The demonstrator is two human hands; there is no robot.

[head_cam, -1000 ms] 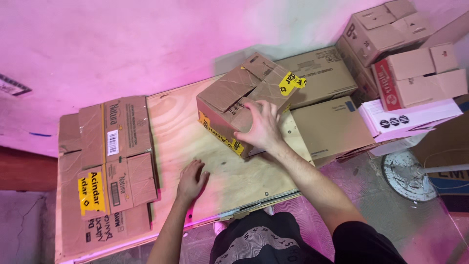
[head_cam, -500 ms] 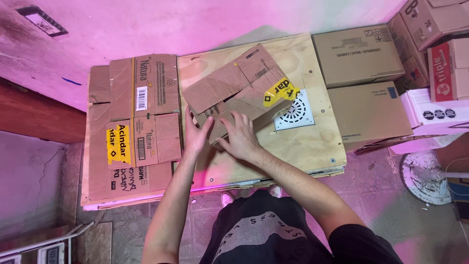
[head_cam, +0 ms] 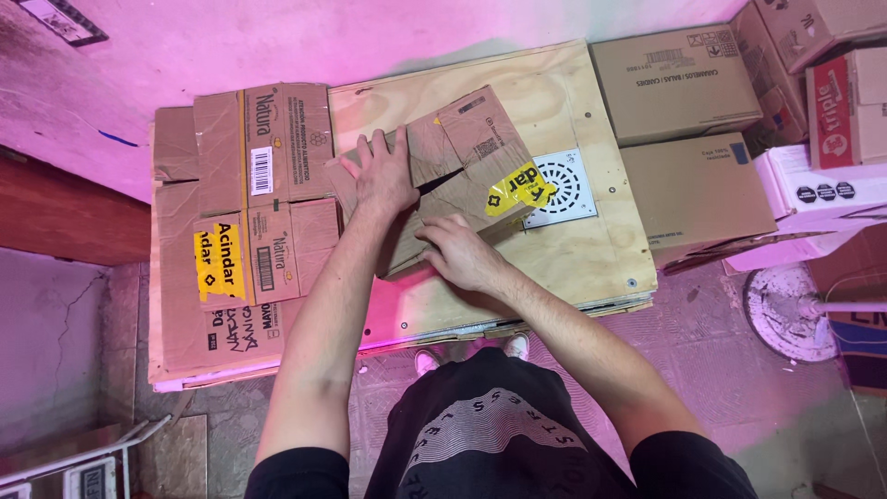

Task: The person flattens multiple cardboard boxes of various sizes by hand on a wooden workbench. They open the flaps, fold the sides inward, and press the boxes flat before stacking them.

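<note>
Hands press flattened carton (head_cam: 453, 176) on plywood board (head_cam: 573, 268); left hand (head_cam: 383, 176), right hand (head_cam: 462, 254)

A black short-sleeved shirt (head_cam: 499, 453) printed with pale curved stripes and lettering is worn, both forearms are left bare, and white shoes (head_cam: 469, 351) are seen below.

Pink light washes over a pale wall (head_cam: 277, 37) up top, a plywood board (head_cam: 573, 249) lying on worn grey floor tiles (head_cam: 767, 407), stacked cardboard boxes (head_cam: 679, 83) crowding the right side
</note>
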